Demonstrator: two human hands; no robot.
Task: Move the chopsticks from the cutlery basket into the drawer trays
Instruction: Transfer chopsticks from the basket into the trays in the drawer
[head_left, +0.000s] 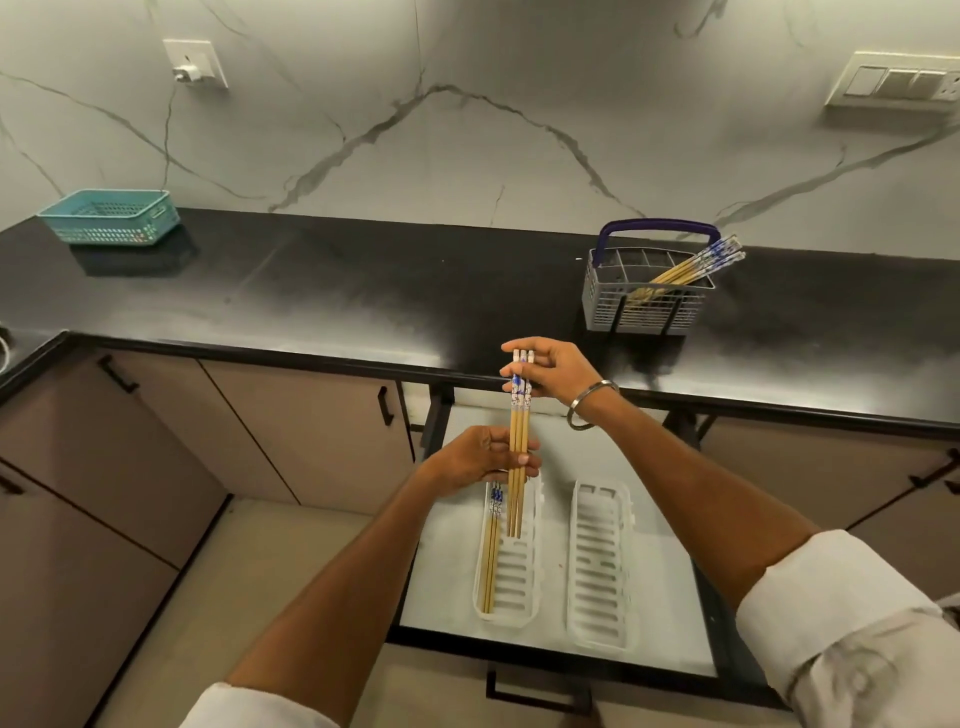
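Head cam: both hands over open drawer (670, 613), holding one bundle of chopsticks (519, 441), approx 3 sticks, upright-ish, blue-patterned ends up. R hand (556, 371) fingers curled round the patterned top ends; L hand (478, 460) fingers & thumb wrapped on the wooden shafts lower down. Bundle tips hang above the left tray (511, 571), whether touching it can't tell. Left tray already has a pair of chopsticks (491, 551) lying lengthwise along its left wall; rest of its slotted floor bare. Right tray (602, 566) sits just beside, parallel, nothing in it. Drawer front edge w/ black handle nearest the person; black countertop (311, 296) edge overhangs drawer's far end, close behind R hand.

More chopsticks (691, 267) lean tilted right in the grey cutlery basket (644, 306) w/ blue handle, on counter right, well apart from hands. Teal basket (109, 217) far left on counter. Metal bangle (589, 405) on R wrist. Cupboard doors left of drawer shut.
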